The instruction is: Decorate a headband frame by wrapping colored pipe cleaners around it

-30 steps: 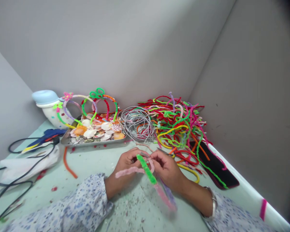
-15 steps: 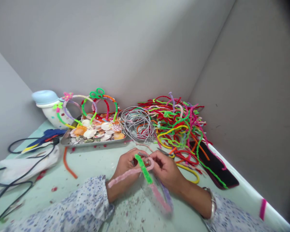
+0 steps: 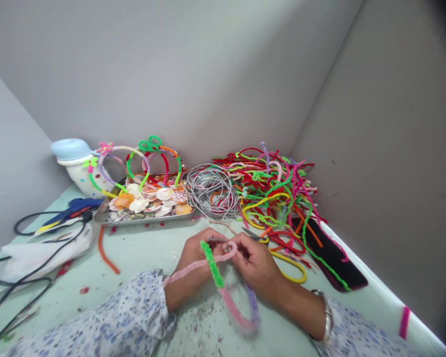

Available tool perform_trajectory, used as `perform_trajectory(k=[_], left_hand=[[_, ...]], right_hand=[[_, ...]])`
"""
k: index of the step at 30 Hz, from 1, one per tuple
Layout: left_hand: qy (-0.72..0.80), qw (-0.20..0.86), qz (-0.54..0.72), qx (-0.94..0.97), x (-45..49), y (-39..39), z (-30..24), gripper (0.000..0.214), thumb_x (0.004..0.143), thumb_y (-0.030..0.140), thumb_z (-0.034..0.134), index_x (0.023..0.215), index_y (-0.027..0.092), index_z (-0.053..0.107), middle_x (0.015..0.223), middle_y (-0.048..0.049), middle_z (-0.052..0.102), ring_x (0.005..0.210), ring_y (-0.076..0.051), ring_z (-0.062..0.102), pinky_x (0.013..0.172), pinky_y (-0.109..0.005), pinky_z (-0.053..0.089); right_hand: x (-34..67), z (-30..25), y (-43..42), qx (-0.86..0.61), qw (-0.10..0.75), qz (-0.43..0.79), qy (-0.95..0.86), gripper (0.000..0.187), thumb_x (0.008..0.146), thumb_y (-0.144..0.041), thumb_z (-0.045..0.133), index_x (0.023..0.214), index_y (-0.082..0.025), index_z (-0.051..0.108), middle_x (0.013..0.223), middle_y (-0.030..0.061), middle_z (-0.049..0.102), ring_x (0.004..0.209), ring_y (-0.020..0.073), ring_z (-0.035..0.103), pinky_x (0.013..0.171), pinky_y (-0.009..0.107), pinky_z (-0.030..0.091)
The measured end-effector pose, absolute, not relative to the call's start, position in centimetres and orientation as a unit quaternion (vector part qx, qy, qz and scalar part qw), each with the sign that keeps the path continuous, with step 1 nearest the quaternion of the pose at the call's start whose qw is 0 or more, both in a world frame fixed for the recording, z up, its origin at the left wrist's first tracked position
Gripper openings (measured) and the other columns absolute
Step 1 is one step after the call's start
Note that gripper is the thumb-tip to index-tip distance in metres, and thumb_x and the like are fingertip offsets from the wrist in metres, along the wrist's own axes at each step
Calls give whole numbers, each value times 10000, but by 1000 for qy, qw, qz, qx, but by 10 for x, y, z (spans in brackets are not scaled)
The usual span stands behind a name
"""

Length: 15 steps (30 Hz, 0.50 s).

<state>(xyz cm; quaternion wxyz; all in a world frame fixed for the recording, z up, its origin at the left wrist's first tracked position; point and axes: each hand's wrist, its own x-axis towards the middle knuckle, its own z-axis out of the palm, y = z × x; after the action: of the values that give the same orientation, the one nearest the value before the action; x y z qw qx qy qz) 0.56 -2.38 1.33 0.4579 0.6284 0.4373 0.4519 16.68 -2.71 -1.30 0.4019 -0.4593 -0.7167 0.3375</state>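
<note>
My left hand (image 3: 193, 255) and my right hand (image 3: 254, 263) meet over the pale green table (image 3: 141, 248), both pinched on a headband (image 3: 230, 302) wrapped in fuzzy pipe cleaner. Its wrapping runs green (image 3: 210, 263), then pink, then purple. A loose pale pink pipe cleaner (image 3: 188, 270) trails from my fingertips back over my left wrist. A metal bangle (image 3: 327, 312) sits on my right wrist.
A heap of coloured pipe cleaners (image 3: 271, 193) lies behind my right hand, beside grey bare headbands (image 3: 210, 191). A metal tray (image 3: 107, 215) holds shells and finished headbands. A white-and-blue jar (image 3: 72, 158), a glue gun with black cable (image 3: 55, 220), an orange pipe cleaner (image 3: 104, 250) and a black case (image 3: 332, 255) lie around.
The headband has swung left and down in my hands; the green stretch now stands more upright and the pink loose end has slid further along my left wrist.
</note>
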Motion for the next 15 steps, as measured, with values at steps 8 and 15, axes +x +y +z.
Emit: perform_trajectory(k=[8, 15], left_hand=[[443, 434, 470, 628, 6, -14, -15, 131, 785, 291, 665, 762, 162, 661, 630, -2, 629, 573, -112, 547, 510, -193, 407], [448, 445, 455, 628, 4, -12, -15, 120, 812, 270, 623, 773, 160, 650, 664, -14, 649, 555, -106, 557, 473, -179, 391]], right_hand=[[168, -13, -27, -476, 392, 316, -721, 72, 873, -208, 518, 868, -192, 589, 733, -15, 655, 623, 114, 579, 587, 210, 423], [169, -14, -27, -475, 394, 317, -720, 86, 886, -246, 517, 852, -193, 576, 712, -21, 633, 613, 109, 565, 576, 201, 417]])
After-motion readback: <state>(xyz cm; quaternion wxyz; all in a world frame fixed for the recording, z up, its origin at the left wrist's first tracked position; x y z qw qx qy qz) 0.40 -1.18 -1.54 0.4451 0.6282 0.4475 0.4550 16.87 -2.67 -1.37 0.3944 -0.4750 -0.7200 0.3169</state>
